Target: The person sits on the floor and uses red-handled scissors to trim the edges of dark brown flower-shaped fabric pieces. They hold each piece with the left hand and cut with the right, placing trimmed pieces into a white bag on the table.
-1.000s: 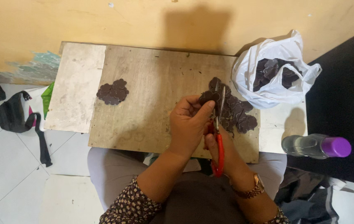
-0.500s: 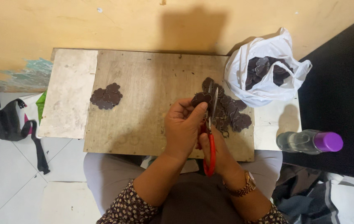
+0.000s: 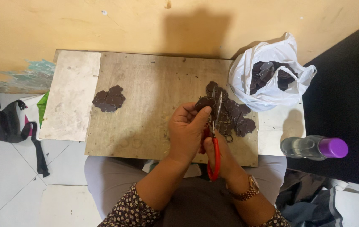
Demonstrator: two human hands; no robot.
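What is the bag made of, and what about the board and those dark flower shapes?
The white bag looks like thin plastic: crinkled, slightly shiny. The board seems to be worn plywood, with dull grain and stains. The dark flower-shaped pieces look like matte leather or a rubbery sheet; the view leaves that open. The scissors have shiny metal blades and glossy red, probably plastic, handles.

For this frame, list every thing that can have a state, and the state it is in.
Left hand: gripping a dark cutout piece.
Right hand: holding red-handled scissors, blades at the piece.
White plastic bag: open, dark pieces inside.
Purple-capped bottle: capped, lying down.
Small pile of cutouts: resting untouched on the board.
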